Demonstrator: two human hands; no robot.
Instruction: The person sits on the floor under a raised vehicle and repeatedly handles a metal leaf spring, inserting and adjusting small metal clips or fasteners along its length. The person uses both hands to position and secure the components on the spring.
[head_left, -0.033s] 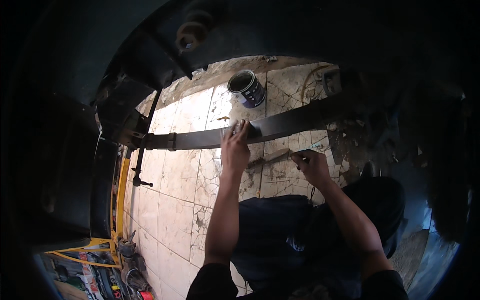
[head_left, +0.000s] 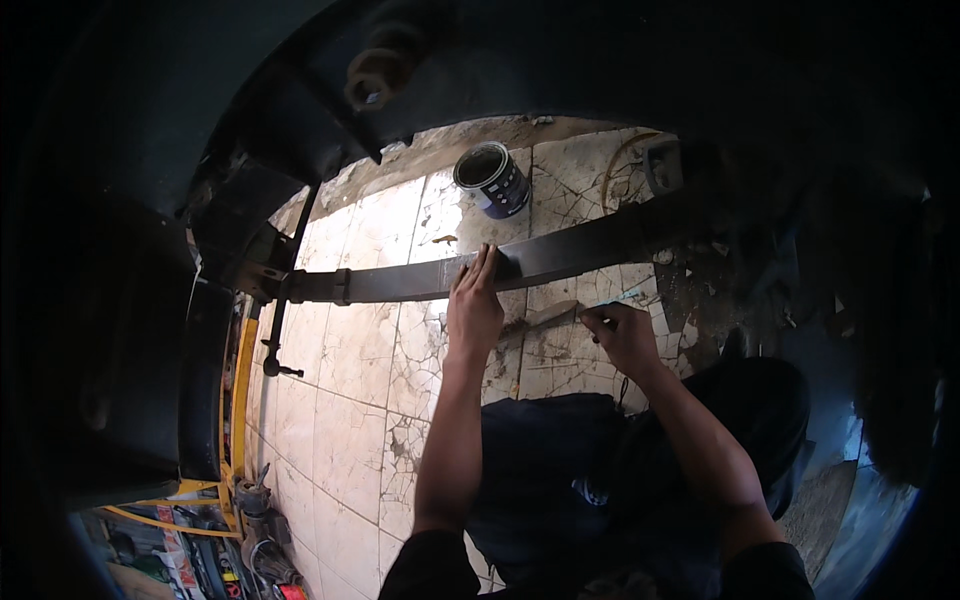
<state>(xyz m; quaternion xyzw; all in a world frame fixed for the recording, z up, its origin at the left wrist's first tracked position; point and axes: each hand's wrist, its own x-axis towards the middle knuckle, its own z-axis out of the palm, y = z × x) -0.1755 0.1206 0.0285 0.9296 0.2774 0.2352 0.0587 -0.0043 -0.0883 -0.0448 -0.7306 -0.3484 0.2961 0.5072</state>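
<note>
A long dark leaf spring (head_left: 590,250) runs across the view under a vehicle's black underbody. My left hand (head_left: 473,310) lies flat against the spring's side with the fingers stretched upward, holding nothing. My right hand (head_left: 622,335) is lower and to the right, just below the spring, curled closed around the end of a thin grey tool (head_left: 545,314) that points left toward my left hand. What kind of tool it is cannot be made out. An open paint can (head_left: 492,178) with a dark blue wall stands on the floor beyond the spring.
Cracked pale floor tiles (head_left: 350,400) lie below. A black rod (head_left: 278,335) hangs at the spring's left end. A yellow metal frame (head_left: 240,400) and cluttered tools (head_left: 262,540) sit at lower left. Dark vehicle body parts (head_left: 120,330) close in on all sides.
</note>
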